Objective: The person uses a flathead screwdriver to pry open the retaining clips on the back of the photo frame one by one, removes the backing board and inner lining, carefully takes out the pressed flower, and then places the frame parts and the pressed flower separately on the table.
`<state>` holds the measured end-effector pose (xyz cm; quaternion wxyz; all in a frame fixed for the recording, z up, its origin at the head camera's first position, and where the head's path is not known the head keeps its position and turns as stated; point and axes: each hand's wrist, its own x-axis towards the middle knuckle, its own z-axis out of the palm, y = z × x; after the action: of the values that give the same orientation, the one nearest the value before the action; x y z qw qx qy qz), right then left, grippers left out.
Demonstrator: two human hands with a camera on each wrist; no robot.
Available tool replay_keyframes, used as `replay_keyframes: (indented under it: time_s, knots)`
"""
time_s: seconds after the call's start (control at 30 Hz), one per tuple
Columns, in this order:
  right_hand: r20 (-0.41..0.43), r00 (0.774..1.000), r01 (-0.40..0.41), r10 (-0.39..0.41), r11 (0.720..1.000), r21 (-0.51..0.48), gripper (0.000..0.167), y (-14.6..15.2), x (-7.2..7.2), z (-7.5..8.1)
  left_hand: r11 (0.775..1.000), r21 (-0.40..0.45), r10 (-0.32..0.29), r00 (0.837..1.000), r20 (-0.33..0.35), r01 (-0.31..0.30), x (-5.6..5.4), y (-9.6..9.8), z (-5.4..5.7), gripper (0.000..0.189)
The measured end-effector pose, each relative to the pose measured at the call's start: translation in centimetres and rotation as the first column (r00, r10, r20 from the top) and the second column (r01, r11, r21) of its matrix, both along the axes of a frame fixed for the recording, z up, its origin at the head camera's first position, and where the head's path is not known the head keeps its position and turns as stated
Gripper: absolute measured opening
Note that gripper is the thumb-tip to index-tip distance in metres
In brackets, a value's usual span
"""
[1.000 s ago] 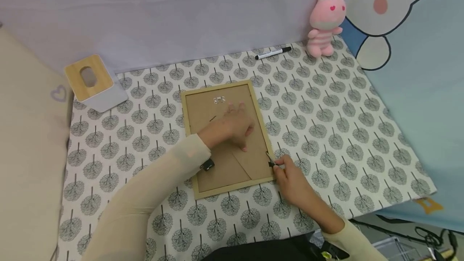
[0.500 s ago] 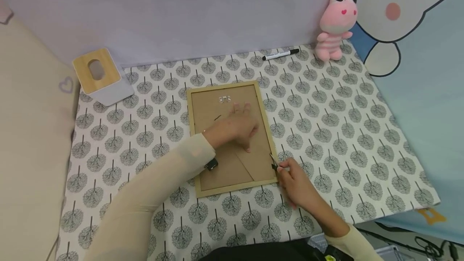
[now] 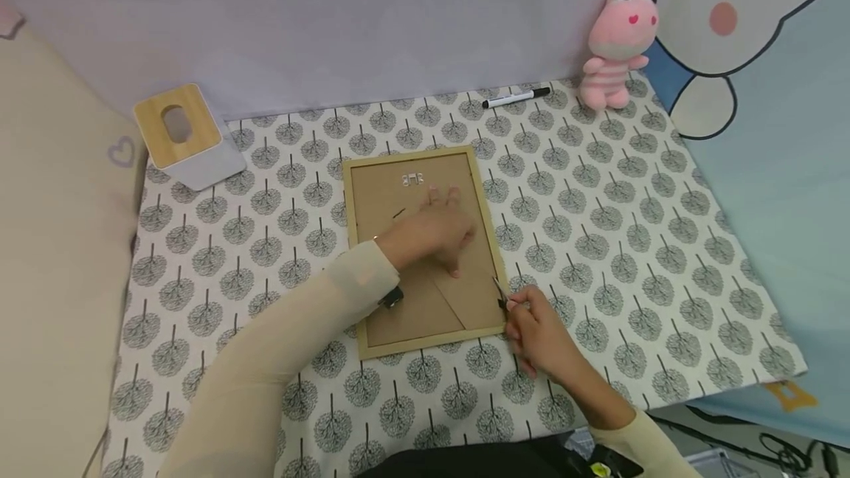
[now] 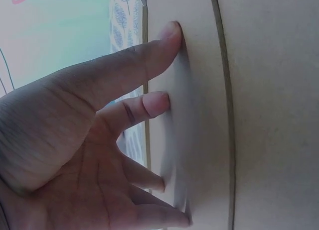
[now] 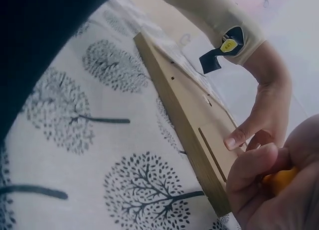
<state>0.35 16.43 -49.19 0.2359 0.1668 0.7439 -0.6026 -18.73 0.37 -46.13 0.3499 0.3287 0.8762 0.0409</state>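
A picture frame (image 3: 428, 349) lies face down, its brown backing board (image 3: 398, 308) upward inside a light wooden rim. Near the far rim sits a metal hanger (image 3: 412, 179). My left hand (image 3: 434, 231) spreads its fingers over the board; in the left wrist view its fingertips (image 4: 172, 31) press on the surface. At the right rim, my right hand (image 3: 541, 330) pinches a slim tool with a metal shaft (image 3: 499, 288) and an orange handle (image 5: 280, 180). The shaft's tip is at the rim's inner edge, beside a small black piece (image 3: 502, 304). Most of the handle is hidden in the fist.
A tissue box with a wooden lid (image 3: 178, 127) stands at the back left. Along the back edge lie a marker (image 3: 516, 98) and, to its right, a pink plush toy (image 3: 617, 46). A tree-print cloth (image 3: 637, 242) covers the table.
The head view has shifted, so everything appears a little further right. At the rim the tool's tip has tilted slightly, and my right hand's lower fingers have shifted. My left hand stays put on the board.
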Motion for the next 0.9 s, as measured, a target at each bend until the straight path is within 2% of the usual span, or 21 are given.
replay_keyframes:
  time_s: [0.23,0.33,0.47,0.57,0.63,0.7,0.77,0.83,0.9]
  knots:
    - [0.026,0.996,0.084,-0.082,0.991,-0.102,0.007,0.0,0.1,-0.3,1.000,-0.013,-0.012,1.000,0.016,0.012,-0.1,0.0,0.1,0.045]
    - [0.027,0.997,0.076,-0.074,0.990,-0.117,0.008,0.2,0.2,-0.4,1.000,-0.009,-0.010,1.000,0.017,0.010,-0.1,0.0,0.1,0.045]
    - [-0.007,1.000,0.030,-0.030,0.996,-0.083,0.014,0.9,0.2,0.1,1.000,0.000,-0.003,1.000,0.022,0.003,0.0,-0.1,0.2,0.045]
    - [-0.071,0.997,-0.008,0.010,0.999,0.037,0.022,1.4,-0.7,0.6,1.000,-0.001,0.006,1.000,0.018,-0.006,0.0,-0.2,0.4,0.044]
    - [-0.125,0.990,-0.037,0.059,0.985,0.166,0.031,1.5,-1.8,0.8,1.000,-0.003,0.013,1.000,0.005,-0.013,-0.1,-0.3,0.4,0.044]
    - [-0.164,0.979,-0.064,0.120,0.947,0.315,0.038,1.5,-3.1,0.7,1.000,-0.002,0.015,1.000,-0.013,-0.015,-0.1,-0.4,0.4,0.044]
    - [-0.183,0.966,-0.091,0.183,0.903,0.419,0.042,1.6,-4.3,0.4,1.000,0.008,0.013,1.000,-0.018,-0.013,-0.1,-0.4,0.2,0.044]
    - [-0.186,0.954,-0.124,0.237,0.872,0.474,0.043,1.7,-5.2,0.0,1.000,0.013,0.008,1.000,-0.017,-0.008,-0.1,-0.3,0.0,0.045]
    - [-0.168,0.948,-0.160,0.270,0.862,0.481,0.041,1.9,-5.7,-0.4,1.000,0.019,0.005,1.000,-0.009,-0.004,0.0,-0.3,0.0,0.045]
